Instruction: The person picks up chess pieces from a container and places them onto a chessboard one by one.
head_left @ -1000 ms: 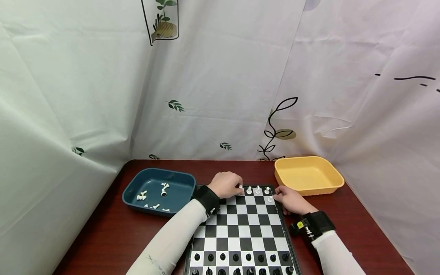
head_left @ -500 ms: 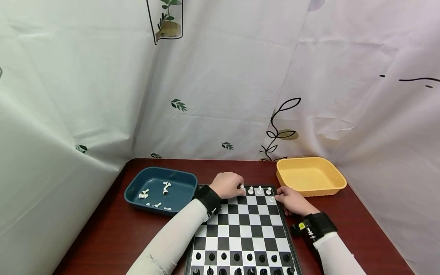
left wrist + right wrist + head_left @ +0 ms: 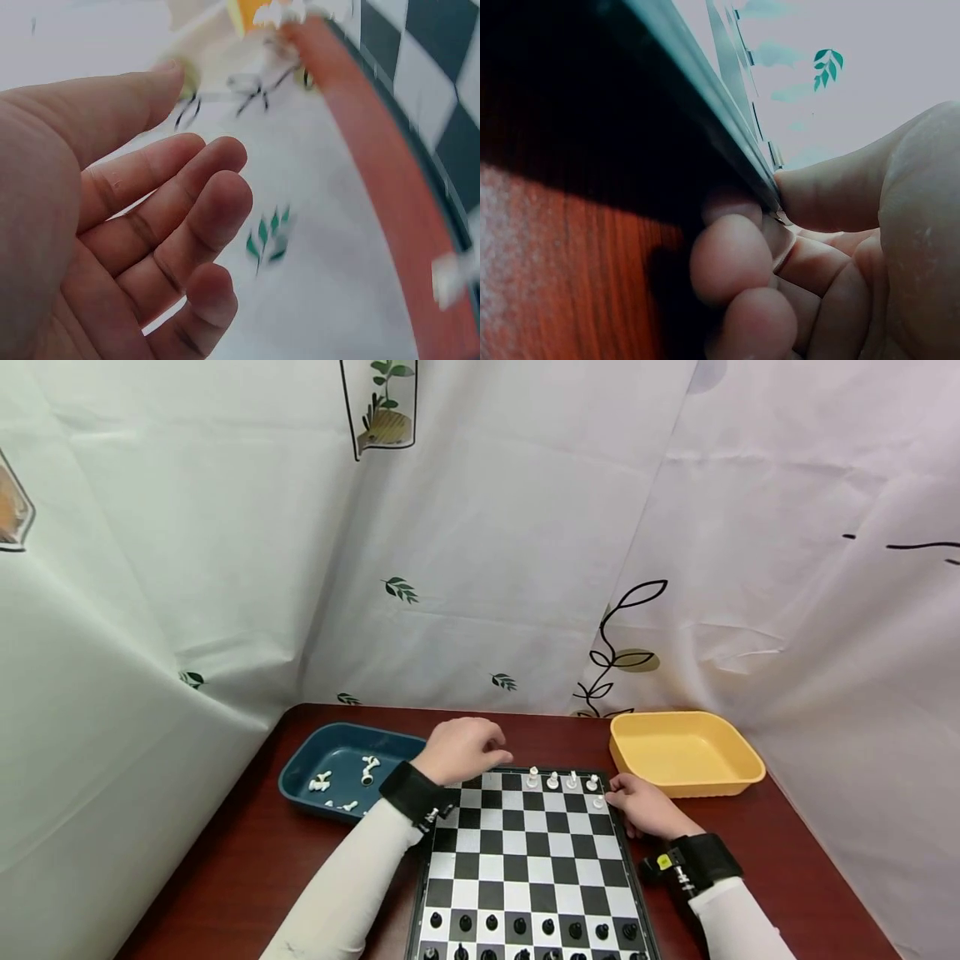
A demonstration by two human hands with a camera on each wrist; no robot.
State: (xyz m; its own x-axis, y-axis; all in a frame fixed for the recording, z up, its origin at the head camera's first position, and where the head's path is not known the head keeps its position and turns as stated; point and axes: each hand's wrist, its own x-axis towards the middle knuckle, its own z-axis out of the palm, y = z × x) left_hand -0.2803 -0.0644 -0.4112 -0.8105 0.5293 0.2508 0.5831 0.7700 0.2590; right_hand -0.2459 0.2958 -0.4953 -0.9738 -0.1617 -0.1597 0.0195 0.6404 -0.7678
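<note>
While pinching the right edge of the chessboard (image 3: 525, 842) near its far corner with the right hand (image 3: 645, 806), held the left hand (image 3: 463, 750) over the far left edge of the board, with fingers loosely bent and thumb spread well away from them, free of any piece. Set the right thumb to the rim, with the fingers curled on the other side of it, close to the reddish-brown desk (image 3: 225, 885). Had the board lying flat on that desk, between a blue tray (image 3: 341, 739) at the left and a yellow tray (image 3: 682, 756) just beyond the right hand. Had four white pieces (image 3: 553, 782) standing in the far row, toward the right, plus a fifth in the second row, just beside the right fingertips. Had black pieces (image 3: 520, 926) in two rows along the near side, with the nearest row partly cut off. Had more white pieces lying scattered inside the blue tray. Wore black straps (image 3: 411, 793) on both wrists, over white sleeves (image 3: 337, 885). Faced a pale cloth (image 3: 495, 527) printed with leaves. Could not identify, in the left wrist view, a blurred white thing (image 3: 450, 281) beside the board's dark edge
</note>
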